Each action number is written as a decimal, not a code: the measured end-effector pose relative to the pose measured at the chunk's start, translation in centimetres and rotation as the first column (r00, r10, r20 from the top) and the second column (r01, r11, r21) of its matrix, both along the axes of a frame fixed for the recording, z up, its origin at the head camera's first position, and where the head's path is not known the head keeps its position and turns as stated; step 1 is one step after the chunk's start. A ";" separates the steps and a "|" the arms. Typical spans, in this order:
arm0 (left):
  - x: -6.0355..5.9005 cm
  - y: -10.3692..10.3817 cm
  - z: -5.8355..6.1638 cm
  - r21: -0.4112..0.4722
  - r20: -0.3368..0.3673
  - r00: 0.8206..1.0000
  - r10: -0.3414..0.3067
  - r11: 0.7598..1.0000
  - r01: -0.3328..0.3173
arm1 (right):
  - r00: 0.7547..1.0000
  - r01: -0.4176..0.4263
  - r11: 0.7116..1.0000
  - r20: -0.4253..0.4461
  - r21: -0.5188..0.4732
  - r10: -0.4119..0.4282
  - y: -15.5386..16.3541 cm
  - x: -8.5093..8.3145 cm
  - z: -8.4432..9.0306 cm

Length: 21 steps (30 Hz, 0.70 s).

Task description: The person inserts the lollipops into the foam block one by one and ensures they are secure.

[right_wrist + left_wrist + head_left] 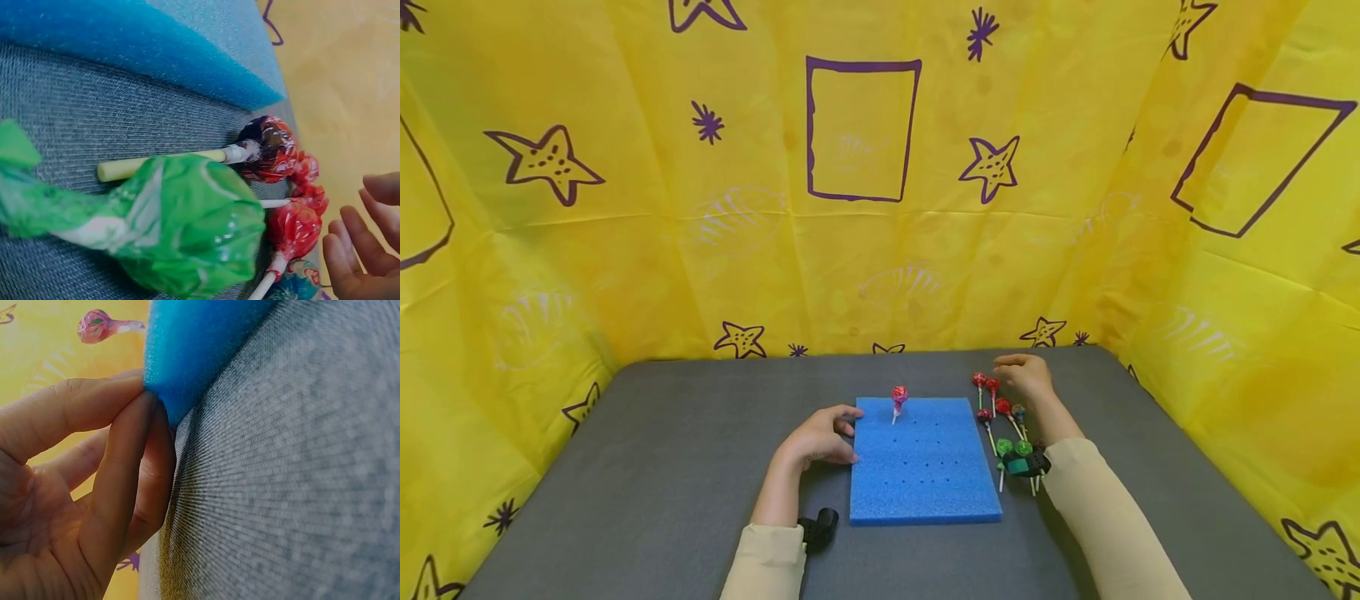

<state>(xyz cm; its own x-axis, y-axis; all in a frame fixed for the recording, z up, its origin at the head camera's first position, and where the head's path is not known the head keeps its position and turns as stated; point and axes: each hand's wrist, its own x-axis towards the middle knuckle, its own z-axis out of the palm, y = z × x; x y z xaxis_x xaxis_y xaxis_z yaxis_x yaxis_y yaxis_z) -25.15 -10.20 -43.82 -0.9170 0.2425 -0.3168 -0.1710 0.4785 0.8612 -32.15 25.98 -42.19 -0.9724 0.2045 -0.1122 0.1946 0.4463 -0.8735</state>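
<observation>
1. Head view: the left hand [820, 437] rests on the grey table [662, 467] with its fingertips against the left edge of the blue foam board [925, 458], near that board's far-left corner; this looks like a way to keep the board from sliding. The board lies flat near the middle of the table, its long axis running from the near edge toward the far edge. One red lollipop [898, 398] stands upright in the foam by the far edge, stick down, head up. The right hand [1026, 379] hovers over the far end of a loose cluster of lollipops [1003, 425] lying just off the board's right edge, their sticks mostly pointing toward the near edge of the table. Its fingers look loosely curved and hold nothing.

2. Left wrist view: the fingers [119, 481] lie pressed together and nearly straight, tips touching the foam board's [200, 344] corner. The standing lollipop [97, 326] shows beyond it.

3. Right wrist view: the fingertips [356, 250] are slightly spread and bare, just beside a red lollipop [294, 228] but apart from it. A green lollipop [187, 228] lies closest to the camera, and a dark red one [272, 147] lies with its stick along the foam's edge.
</observation>
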 end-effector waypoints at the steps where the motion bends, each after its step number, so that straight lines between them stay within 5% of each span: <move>1: 0.0 0.0 0.0 0.003 -0.004 1.000 0.004 1.000 -0.004 | 1.000 0.002 1.000 0.009 0.012 -0.002 0.0 0.0 0.0; 9: 0.1 -0.3 0.0 0.006 -0.005 1.000 -0.008 1.000 0.009 | 0.999 -0.038 0.970 -0.010 0.239 0.042 -0.5 0.0 -0.7; 21: 0.2 -0.2 -0.1 0.018 -0.015 1.000 -0.006 1.000 0.006 | 0.998 -0.055 0.960 0.029 0.274 0.049 -0.6 -0.2 -1.1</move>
<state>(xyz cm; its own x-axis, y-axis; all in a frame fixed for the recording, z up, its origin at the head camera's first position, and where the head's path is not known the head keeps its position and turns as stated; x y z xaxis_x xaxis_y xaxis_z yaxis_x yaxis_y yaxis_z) -24.90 -10.38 -43.88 -0.9199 0.2536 -0.2990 -0.1556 0.4637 0.8722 -32.31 25.35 -43.25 -0.9804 0.1797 -0.0804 0.1827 0.6781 -0.7119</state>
